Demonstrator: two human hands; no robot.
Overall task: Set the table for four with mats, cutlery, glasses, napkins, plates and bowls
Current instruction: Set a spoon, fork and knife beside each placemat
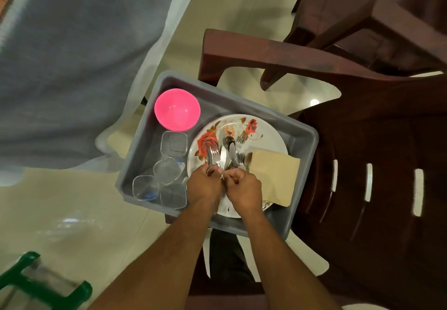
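A grey plastic tub [302, 138] sits on a dark brown chair. In it lie a pink bowl [177, 109], several clear square glasses [174, 142], a white plate with red roses [266, 131], a pile of cutlery [228, 151] and tan napkins [274, 176] on the plate. My left hand [204, 185] grips the handles of forks and knives. My right hand [244, 190] is right beside it, fingers curled round more cutlery handles. The handle ends are hidden under my fingers.
A table under a grey cloth [72, 68] fills the upper left, its edge close to the tub. Brown plastic chairs [375, 140] stand at the right and top right. A green stool [46, 283] is at the lower left on the pale tiled floor.
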